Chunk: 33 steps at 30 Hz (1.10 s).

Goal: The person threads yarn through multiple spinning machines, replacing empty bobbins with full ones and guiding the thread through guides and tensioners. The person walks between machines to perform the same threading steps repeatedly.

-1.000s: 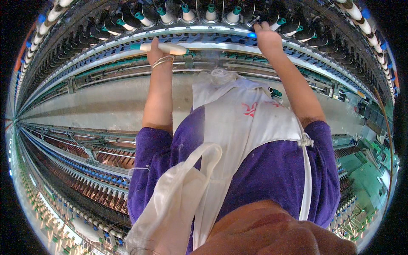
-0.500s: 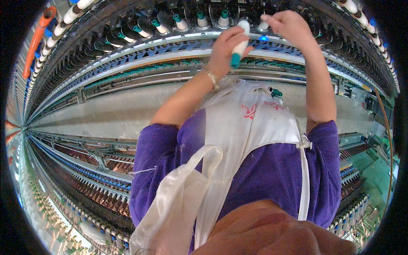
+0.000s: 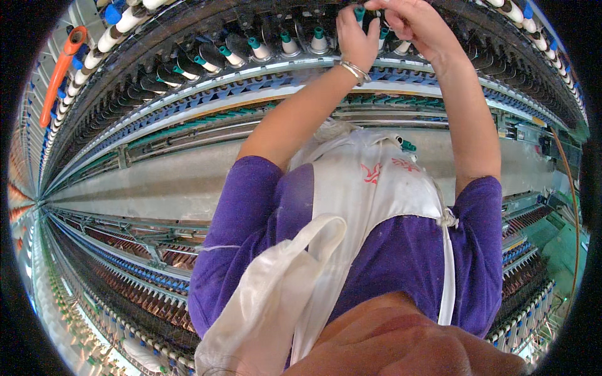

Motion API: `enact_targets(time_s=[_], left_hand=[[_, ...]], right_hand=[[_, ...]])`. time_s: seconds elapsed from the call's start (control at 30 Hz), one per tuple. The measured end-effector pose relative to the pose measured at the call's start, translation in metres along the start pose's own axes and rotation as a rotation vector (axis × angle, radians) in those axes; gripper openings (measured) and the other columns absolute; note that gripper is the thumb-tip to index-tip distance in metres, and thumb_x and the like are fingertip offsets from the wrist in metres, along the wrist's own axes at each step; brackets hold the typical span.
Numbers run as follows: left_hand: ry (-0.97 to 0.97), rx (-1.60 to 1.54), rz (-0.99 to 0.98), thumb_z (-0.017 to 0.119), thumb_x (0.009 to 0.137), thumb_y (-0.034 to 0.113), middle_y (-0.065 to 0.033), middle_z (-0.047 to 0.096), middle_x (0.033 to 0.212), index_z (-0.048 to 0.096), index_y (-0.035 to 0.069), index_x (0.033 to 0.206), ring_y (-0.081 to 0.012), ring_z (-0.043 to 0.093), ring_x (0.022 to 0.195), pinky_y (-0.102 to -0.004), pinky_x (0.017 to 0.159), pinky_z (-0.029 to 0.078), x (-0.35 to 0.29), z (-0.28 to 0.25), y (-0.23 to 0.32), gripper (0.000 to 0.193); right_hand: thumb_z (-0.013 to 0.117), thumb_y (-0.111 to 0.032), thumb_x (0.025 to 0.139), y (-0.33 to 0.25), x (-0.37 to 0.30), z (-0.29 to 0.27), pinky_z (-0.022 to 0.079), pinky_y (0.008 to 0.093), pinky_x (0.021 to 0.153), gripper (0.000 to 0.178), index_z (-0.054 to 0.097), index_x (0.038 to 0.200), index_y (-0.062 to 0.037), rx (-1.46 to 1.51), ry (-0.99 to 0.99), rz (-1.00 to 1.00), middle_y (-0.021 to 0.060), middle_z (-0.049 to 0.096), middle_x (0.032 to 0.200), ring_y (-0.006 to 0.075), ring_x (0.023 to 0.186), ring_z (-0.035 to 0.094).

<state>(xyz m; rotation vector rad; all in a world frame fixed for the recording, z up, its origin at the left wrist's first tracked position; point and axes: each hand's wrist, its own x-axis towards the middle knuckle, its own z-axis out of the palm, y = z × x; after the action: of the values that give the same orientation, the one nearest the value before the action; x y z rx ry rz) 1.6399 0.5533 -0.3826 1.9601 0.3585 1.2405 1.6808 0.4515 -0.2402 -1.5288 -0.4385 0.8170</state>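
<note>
At the top of the view my left hand point(image 3: 357, 42) is raised to the row of spindles. Its fingers and thumb are round a bobbin, whose teal tip point(image 3: 359, 12) shows between them; the rest is hidden by the hand. Just to the right is my right hand point(image 3: 417, 28), thumb and forefinger pinched together close to that tip. Whatever they pinch is too fine to see. Below the hands, another bobbin point(image 3: 382, 39) shows a teal end, with a white one point(image 3: 402, 47) beside it. To the left stand several white yarn bobbins point(image 3: 318, 42) with teal tops.
A long spinning frame with a blue-and-silver rail point(image 3: 251, 81) curves across in front. White rollers point(image 3: 130, 22) and an orange tube point(image 3: 61, 78) are at the upper left. Teal tubes stick out of my white apron's pocket point(image 3: 406, 145). Behind me runs another machine row point(image 3: 144, 263).
My left hand has moved up and forward with the bobbin, which was tilted teal end down and now shows its teal tip upward. My right hand has shifted slightly up and left, nearer to it.
</note>
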Motion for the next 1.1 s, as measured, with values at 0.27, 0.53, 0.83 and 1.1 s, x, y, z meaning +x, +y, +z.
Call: enact_targets(time_s=[0.27,0.53,0.83,1.1], left_hand=[[-0.204,-0.014,-0.537,0.052,0.094,0.020,-0.0234,0.063,0.084,0.054,-0.003,0.111,-0.0402,0.061,0.077,-0.0453,0.071,0.048,-0.031,0.025,-0.032,0.028],[-0.695,-0.204,-0.308,0.061,0.086,0.014,-0.0187,0.054,0.122,0.051,0.004,0.124,-0.0322,0.054,0.111,-0.0405,0.097,0.041,-0.109,-0.065,-0.073,0.040],[-1.724,0.559,-0.157,0.059,0.085,0.038,-0.0156,0.037,0.146,0.048,0.008,0.132,-0.0355,0.038,0.132,-0.0453,0.107,0.036,-0.213,-0.040,-0.244,0.057],[-1.697,0.465,-0.622,0.050,0.090,0.034,-0.0180,0.065,0.113,0.053,0.010,0.128,-0.0324,0.065,0.096,-0.0453,0.079,0.052,-0.269,-0.122,-0.341,0.045]], right_hand=[[0.053,-0.017,0.096,-0.042,-0.002,0.028,0.031,0.0161,0.048,0.025,0.065,0.104,0.0032,0.232,-0.131,-0.132,0.0014,0.064,0.077,0.0029,0.053,0.043],[0.051,-0.020,0.097,-0.061,-0.002,0.015,0.034,0.0164,0.046,0.028,0.063,0.103,0.0045,0.159,0.126,-0.374,0.0011,0.062,0.080,0.0028,0.052,0.041],[0.053,-0.019,0.096,-0.057,0.014,0.009,0.034,0.0145,0.047,0.024,0.062,0.101,0.0021,0.101,0.227,-0.309,-0.0018,0.061,0.077,0.0004,0.054,0.043],[0.071,-0.034,0.082,0.132,0.002,-0.019,0.030,0.0212,0.049,0.030,0.069,0.095,-0.0076,-0.158,0.527,0.188,-0.0058,0.049,0.061,0.0047,0.053,0.038]])
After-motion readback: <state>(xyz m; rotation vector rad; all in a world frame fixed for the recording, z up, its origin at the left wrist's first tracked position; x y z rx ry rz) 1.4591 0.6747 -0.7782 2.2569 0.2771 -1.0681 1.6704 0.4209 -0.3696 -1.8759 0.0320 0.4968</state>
